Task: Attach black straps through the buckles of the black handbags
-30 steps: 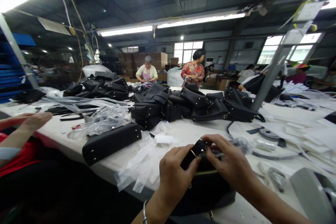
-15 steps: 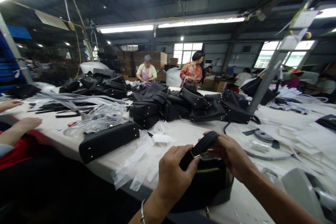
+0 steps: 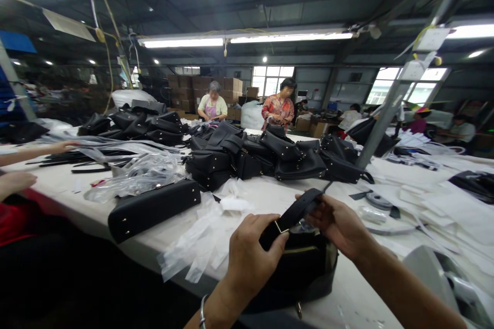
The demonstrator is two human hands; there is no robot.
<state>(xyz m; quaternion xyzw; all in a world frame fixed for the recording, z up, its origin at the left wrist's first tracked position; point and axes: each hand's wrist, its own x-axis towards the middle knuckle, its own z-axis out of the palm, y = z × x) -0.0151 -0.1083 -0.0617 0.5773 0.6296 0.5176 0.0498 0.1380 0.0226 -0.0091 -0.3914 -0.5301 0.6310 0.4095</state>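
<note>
A black strap (image 3: 299, 207) with a gold buckle arches over an open black bag (image 3: 301, 272) at the table's near edge. My left hand (image 3: 252, 254) pinches the strap beside the buckle, thumb and forefinger on either side of it. On the other side, my right hand (image 3: 339, 223) has its fingers closed round the strap's far end, and its fingertips are partly hidden behind it. A gold zip line shows in the bag's opening. Left of my hands, white plastic strips (image 3: 204, 236) lie over the table edge, next to a long black bag (image 3: 154, 209).
Black bags (image 3: 250, 151) are heaped across the table (image 3: 266, 195). A metal post (image 3: 380, 123) rises right of centre, and a grey machine (image 3: 440, 277) stands at the lower right. Another person's arm (image 3: 42, 151) reaches in from the left. Two people stand beyond the table.
The view has shifted slightly, moving most things a little left. At the left, the other person's arm has reached further over the straps. Both my hands keep hold of the strap.
</note>
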